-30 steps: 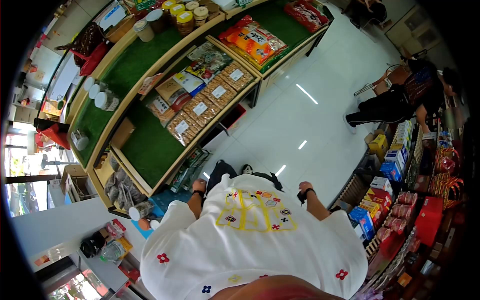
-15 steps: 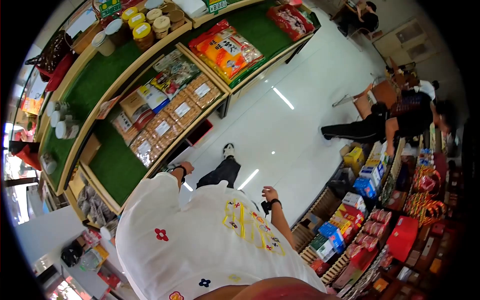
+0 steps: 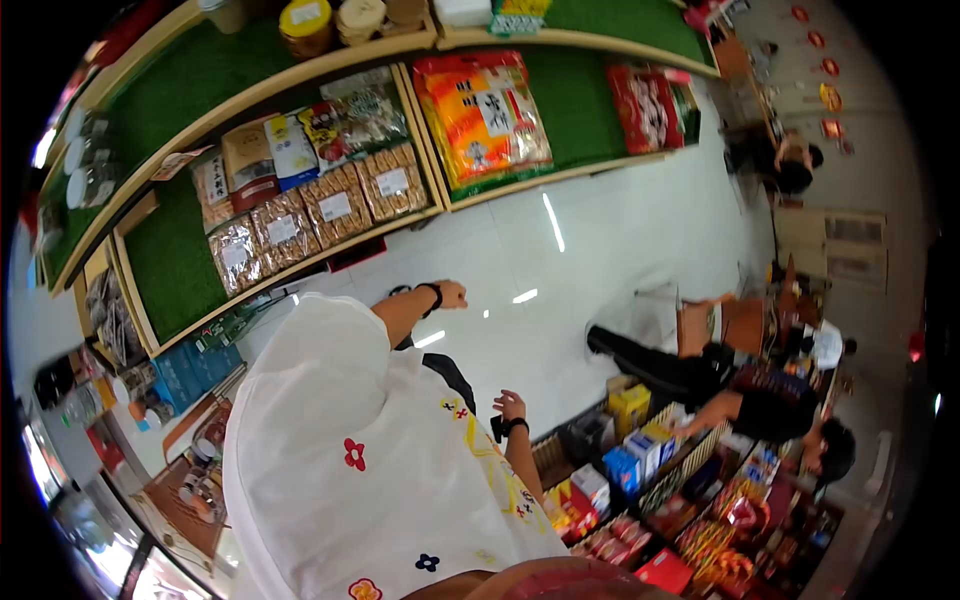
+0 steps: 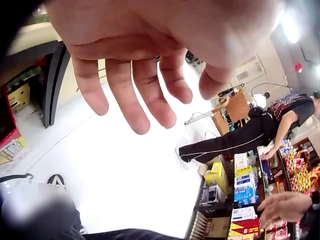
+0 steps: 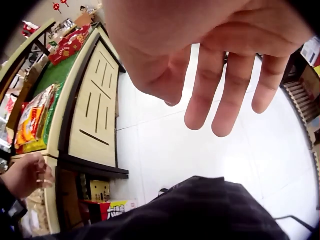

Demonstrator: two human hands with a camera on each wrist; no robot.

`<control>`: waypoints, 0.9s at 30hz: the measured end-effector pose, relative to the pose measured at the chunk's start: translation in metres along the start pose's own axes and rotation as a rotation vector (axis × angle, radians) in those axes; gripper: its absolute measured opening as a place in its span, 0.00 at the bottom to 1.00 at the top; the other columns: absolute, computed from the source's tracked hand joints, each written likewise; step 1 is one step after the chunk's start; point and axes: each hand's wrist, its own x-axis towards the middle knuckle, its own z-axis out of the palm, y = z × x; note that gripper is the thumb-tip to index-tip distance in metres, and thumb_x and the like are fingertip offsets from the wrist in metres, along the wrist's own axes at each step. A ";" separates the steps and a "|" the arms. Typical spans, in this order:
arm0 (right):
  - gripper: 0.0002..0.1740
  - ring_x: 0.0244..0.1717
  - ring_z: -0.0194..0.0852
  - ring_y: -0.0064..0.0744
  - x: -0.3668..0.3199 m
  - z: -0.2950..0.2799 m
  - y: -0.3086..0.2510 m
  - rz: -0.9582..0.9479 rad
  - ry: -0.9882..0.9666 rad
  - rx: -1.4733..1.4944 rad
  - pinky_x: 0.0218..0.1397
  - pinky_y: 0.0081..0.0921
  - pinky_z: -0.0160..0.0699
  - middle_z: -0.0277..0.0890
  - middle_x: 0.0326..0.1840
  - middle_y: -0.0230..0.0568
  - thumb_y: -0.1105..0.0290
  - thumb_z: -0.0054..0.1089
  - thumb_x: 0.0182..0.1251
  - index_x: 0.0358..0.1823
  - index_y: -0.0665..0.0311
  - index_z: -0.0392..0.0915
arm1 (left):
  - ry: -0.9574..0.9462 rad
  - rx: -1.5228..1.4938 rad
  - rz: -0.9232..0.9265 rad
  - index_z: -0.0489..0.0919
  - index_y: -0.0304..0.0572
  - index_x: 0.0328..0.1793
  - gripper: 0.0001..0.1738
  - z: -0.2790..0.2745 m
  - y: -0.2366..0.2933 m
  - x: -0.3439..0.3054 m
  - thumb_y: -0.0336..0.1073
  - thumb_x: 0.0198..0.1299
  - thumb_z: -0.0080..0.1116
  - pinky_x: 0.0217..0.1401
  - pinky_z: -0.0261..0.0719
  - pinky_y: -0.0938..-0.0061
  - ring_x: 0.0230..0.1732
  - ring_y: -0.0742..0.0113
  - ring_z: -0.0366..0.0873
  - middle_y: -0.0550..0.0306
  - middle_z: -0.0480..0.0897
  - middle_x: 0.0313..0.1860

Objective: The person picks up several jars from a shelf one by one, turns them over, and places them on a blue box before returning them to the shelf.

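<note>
Head view: our left hand (image 3: 452,294), fingers loose and empty, has the snack shelf (image 3: 175,260) at ten o'clock; our right hand (image 3: 510,405), likewise relaxed, has boxed goods (image 3: 622,465) at four o'clock.

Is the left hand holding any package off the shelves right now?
No, the left hand shows straight, spread fingers with nothing in them, above the white tiled floor.
</note>
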 end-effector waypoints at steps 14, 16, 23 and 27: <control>0.13 0.22 0.77 0.29 0.228 -0.008 -0.203 -0.479 -0.533 -1.137 0.23 0.25 0.75 0.80 0.27 0.38 0.63 0.52 0.63 0.45 0.60 0.77 | 1.319 -1.159 -0.434 0.74 0.45 0.50 0.18 -0.076 -0.180 -0.175 0.46 0.61 0.48 0.32 0.79 0.68 0.33 0.59 0.82 0.54 0.83 0.35; 0.12 0.22 0.75 0.30 0.209 -0.013 -0.250 -0.243 -0.357 -0.539 0.22 0.25 0.73 0.79 0.28 0.41 0.66 0.55 0.62 0.44 0.62 0.77 | 1.550 -0.882 -0.623 0.77 0.44 0.45 0.17 -0.060 -0.194 -0.209 0.48 0.59 0.50 0.35 0.78 0.65 0.34 0.55 0.82 0.53 0.83 0.31; 0.07 0.20 0.76 0.32 0.285 -0.012 -0.398 -0.290 -0.509 -0.717 0.20 0.26 0.74 0.80 0.28 0.42 0.73 0.53 0.60 0.39 0.62 0.77 | 1.364 -0.690 -0.991 0.81 0.46 0.33 0.08 0.069 -0.143 -0.172 0.38 0.54 0.53 0.39 0.78 0.63 0.35 0.53 0.82 0.52 0.84 0.31; 0.10 0.29 0.81 0.35 0.318 0.021 -0.449 -0.431 -0.438 -0.915 0.27 0.31 0.77 0.80 0.30 0.44 0.69 0.54 0.61 0.42 0.63 0.77 | 0.803 -0.516 -0.999 0.81 0.49 0.49 0.17 0.142 -0.030 -0.105 0.43 0.57 0.50 0.59 0.72 0.61 0.54 0.49 0.76 0.45 0.80 0.50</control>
